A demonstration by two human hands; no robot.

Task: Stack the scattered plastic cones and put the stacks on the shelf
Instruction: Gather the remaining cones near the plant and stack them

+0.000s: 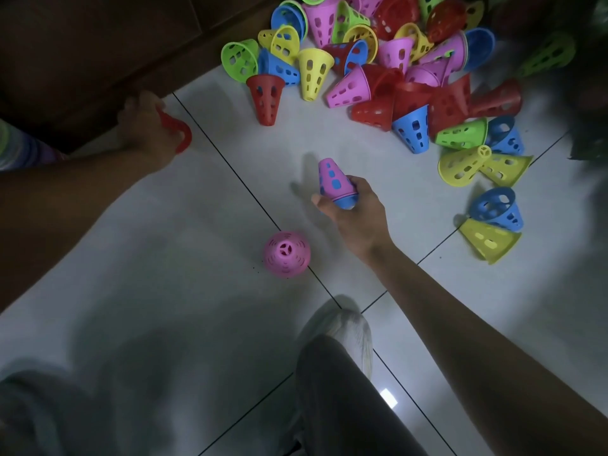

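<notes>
Two nested cones, a pink cone over a blue one (336, 183), sit gripped in the right hand (357, 213). Left of them, the left hand (144, 126) curls round a red cone (177, 130).

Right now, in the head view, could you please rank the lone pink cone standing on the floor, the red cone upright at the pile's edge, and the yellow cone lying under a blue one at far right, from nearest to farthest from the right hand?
1. Lone pink cone, left of and below the right hand.
2. Yellow cone, to its right.
3. Red cone, above it, at the pile's left edge.
</notes>
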